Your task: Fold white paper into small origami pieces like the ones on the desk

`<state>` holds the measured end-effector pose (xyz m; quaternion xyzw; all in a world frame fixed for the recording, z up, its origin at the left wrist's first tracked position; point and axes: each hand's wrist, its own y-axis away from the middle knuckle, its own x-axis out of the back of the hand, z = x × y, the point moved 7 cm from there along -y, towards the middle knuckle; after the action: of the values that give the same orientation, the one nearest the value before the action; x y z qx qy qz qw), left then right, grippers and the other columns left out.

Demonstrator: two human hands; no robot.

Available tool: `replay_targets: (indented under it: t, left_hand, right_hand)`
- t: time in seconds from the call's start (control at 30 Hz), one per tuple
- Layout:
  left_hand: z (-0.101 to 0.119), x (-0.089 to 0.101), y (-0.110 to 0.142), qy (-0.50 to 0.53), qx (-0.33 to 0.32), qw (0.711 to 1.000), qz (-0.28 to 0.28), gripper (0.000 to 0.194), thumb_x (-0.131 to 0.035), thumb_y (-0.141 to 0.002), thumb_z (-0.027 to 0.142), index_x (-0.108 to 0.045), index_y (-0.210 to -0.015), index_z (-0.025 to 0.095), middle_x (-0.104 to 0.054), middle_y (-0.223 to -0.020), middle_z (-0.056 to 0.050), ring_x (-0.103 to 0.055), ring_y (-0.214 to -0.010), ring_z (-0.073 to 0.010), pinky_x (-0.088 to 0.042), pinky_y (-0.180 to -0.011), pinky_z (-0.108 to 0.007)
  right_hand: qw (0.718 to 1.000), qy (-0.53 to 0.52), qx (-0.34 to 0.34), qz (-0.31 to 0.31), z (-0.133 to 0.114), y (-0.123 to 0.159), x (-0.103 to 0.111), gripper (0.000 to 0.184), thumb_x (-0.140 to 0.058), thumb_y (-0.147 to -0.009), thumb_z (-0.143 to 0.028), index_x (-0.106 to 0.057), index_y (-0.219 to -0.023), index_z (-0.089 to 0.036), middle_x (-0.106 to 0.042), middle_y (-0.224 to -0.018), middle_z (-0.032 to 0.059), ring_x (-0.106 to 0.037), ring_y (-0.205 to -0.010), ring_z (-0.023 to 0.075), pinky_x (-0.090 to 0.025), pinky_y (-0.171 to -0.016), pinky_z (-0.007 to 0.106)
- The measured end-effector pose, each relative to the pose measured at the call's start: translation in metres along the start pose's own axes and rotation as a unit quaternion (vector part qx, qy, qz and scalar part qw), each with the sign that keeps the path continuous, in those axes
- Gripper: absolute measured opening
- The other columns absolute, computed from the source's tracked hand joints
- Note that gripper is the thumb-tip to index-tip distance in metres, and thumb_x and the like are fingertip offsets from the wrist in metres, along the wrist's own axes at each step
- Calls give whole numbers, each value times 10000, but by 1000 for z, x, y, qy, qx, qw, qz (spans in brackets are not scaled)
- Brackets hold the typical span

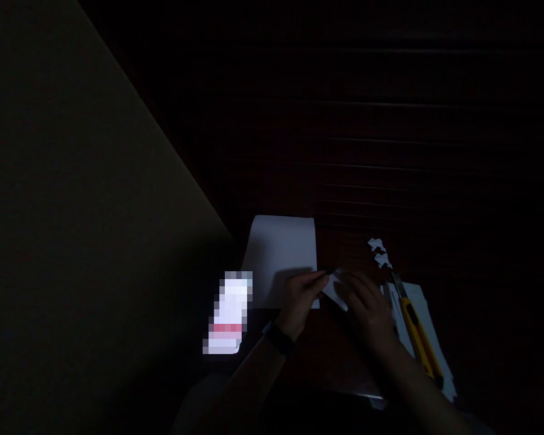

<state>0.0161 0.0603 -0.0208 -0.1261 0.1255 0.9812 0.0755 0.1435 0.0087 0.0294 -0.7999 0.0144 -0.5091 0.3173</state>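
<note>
The scene is very dark. My left hand [301, 299], with a dark band on its wrist, and my right hand [367, 302] meet over a small piece of white paper [336, 285]. Both hands pinch this paper between closed fingers, just above a dark table. A larger white sheet [281, 251] lies flat right behind my left hand. To the right of my right hand a yellow utility knife [417, 335] rests on more white paper [428, 326].
Two small folded white paper shapes [378, 252] sit behind the knife. A bright lit phone screen [229, 314] lies to the left of my left wrist. A pale wall [72, 211] fills the left side. Dark slats run across the back.
</note>
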Motion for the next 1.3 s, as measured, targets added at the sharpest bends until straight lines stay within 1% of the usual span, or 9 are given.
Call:
replay_targets:
  t: [0.2, 0.37, 0.57, 0.7, 0.83, 0.97, 1.07, 1.2, 1.3]
  left_hand:
    - [4, 14, -4, -106, -81, 987, 87, 330, -594, -771, 374, -678, -995, 148, -694, -970, -91, -636, -877, -221, -508, -763, -338]
    - [23, -1, 8, -173, -149, 971, 78, 242, -536, -823, 308, -687, -965, 184, -695, -973, -53, -635, -896, -189, -494, -806, -306]
    - [27, -14, 16, -203, -168, 964, 43, 200, -510, -846, 265, -688, -916, 205, -695, -914, -26, -630, -843, -164, -496, -751, -270]
    - [29, -19, 17, -217, -173, 960, 22, 210, -499, -854, 278, -677, -950, 221, -687, -929, -24, -622, -845, -161, -493, -750, -270]
    - [38, -26, 18, -229, -206, 951, -12, 238, -519, -846, 264, -646, -1045, 235, -657, -1001, -29, -592, -910, -160, -474, -799, -275]
    - [39, -25, 17, -229, -220, 948, -15, 232, -518, -847, 250, -659, -1031, 227, -641, -917, -37, -584, -843, -152, -473, -732, -265]
    - [38, -19, 15, -221, -219, 950, 8, 224, -526, -842, 251, -669, -1013, 222, -628, -877, -39, -578, -803, -149, -465, -688, -261]
    - [40, -12, 14, -196, -222, 954, 42, 225, -532, -838, 256, -669, -1013, 215, -627, -912, -46, -577, -828, -152, -462, -714, -264]
    - [41, -11, 13, -188, -219, 956, 44, 224, -544, -830, 267, -675, -1001, 209, -638, -913, -48, -583, -829, -156, -467, -713, -263]
  right_hand:
    - [969, -179, -152, 83, 14, -7, 12, 491, -429, -829, -131, -403, -1311, -219, -365, -1393, 89, -344, -1261, 269, -312, -1008, 498]
    - [871, -336, -341, 112, 35, -1, 4, 383, -461, -868, -315, -502, -1236, -218, -529, -1262, 88, -475, -1148, 275, -379, -941, 457]
    - [763, -433, -470, 93, 49, 19, -23, 320, -603, -770, -411, -664, -967, -166, -688, -842, 80, -622, -722, 237, -483, -598, 328]
    - [781, -387, -475, 122, 54, 23, -17, 293, -630, -742, -414, -680, -869, -154, -683, -759, 64, -606, -673, 218, -463, -576, 307]
    - [830, -334, -439, 89, 45, 14, -10, 269, -621, -747, -401, -700, -834, -159, -686, -731, 55, -598, -672, 210, -445, -590, 299]
    - [846, -333, -411, 66, 35, 6, -7, 226, -625, -747, -380, -705, -803, -177, -692, -736, 46, -604, -690, 208, -450, -634, 307]
    - [838, -356, -407, 77, 34, 5, -8, 216, -633, -739, -374, -697, -822, -185, -697, -806, 53, -609, -744, 216, -452, -663, 310]
    - [792, -415, -440, 84, 41, 13, -18, 244, -647, -726, -385, -684, -831, -168, -690, -771, 59, -604, -689, 204, -454, -611, 301]
    - [790, -398, -455, 99, 46, 17, -19, 248, -672, -697, -391, -685, -774, -155, -666, -682, 45, -579, -618, 185, -436, -559, 284]
